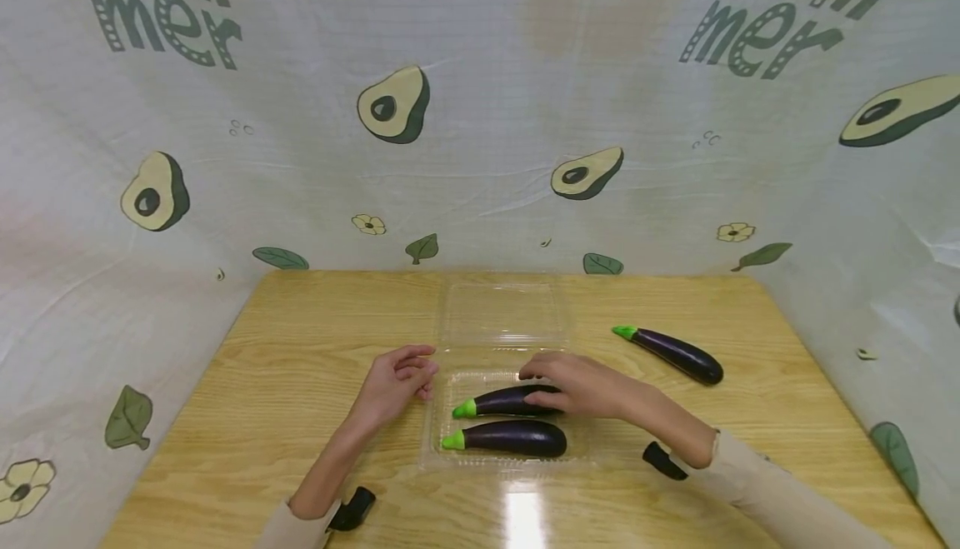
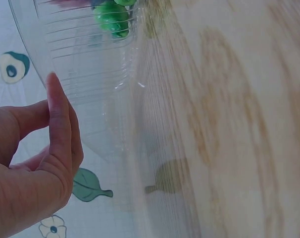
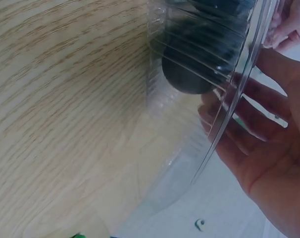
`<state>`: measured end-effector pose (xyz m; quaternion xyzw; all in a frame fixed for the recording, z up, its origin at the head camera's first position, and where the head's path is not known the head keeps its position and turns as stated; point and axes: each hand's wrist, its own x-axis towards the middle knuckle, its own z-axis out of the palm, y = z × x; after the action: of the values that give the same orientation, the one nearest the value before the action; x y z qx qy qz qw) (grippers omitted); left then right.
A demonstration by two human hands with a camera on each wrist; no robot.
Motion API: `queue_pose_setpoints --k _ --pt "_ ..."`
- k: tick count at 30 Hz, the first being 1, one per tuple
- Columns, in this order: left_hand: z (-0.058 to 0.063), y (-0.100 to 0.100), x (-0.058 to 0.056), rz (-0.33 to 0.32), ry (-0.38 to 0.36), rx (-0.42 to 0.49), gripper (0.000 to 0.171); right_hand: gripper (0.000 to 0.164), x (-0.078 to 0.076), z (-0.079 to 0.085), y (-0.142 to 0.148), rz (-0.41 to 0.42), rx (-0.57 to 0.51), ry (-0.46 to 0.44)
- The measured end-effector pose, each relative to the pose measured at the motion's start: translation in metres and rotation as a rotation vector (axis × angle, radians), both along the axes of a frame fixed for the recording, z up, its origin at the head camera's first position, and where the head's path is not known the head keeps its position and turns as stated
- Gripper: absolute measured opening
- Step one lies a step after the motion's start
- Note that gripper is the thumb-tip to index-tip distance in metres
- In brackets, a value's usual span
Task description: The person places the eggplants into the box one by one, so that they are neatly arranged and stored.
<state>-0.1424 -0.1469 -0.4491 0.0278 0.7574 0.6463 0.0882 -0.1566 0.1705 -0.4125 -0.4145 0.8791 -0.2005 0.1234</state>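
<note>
A clear plastic clamshell container (image 1: 429,441) lies with its lid (image 1: 502,311) folded back. Two eggplants lie side by side inside, green stem ends to the left: a nearer eggplant (image 1: 513,438) and a farther eggplant (image 1: 498,401). My right hand (image 1: 573,382) reaches over the container's right wall, its loosely bent fingers at the farther eggplant's thick end, which it partly hides. In the right wrist view its fingertips (image 3: 205,111) show through the clear wall, spread apart. Beside the container's left rim is my left hand (image 1: 393,386), fingers relaxed, holding nothing.
A third eggplant (image 1: 678,356) lies on the wooden table (image 1: 300,324), to the right of the container. Pale cloth (image 1: 480,116) printed with avocados and leaves hangs behind and along both sides of the table.
</note>
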Motion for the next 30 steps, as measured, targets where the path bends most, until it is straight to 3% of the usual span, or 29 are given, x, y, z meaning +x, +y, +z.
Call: queue_pose_setpoints --k 6,18,30 --pt "0.000 -0.001 0.000 -0.001 -0.004 -0.005 0.039 0.031 0.002 0.004 0.010 -0.027 -0.034 0.053" --pt "-0.001 -0.001 0.000 -0.009 0.007 -0.001 0.039 0.020 0.000 0.007 0.035 -0.115 -0.172 0.254" --pt "-0.002 -0.001 -0.001 -0.027 0.010 0.004 0.040 0.026 0.002 0.001 0.069 -0.268 -0.229 0.321"
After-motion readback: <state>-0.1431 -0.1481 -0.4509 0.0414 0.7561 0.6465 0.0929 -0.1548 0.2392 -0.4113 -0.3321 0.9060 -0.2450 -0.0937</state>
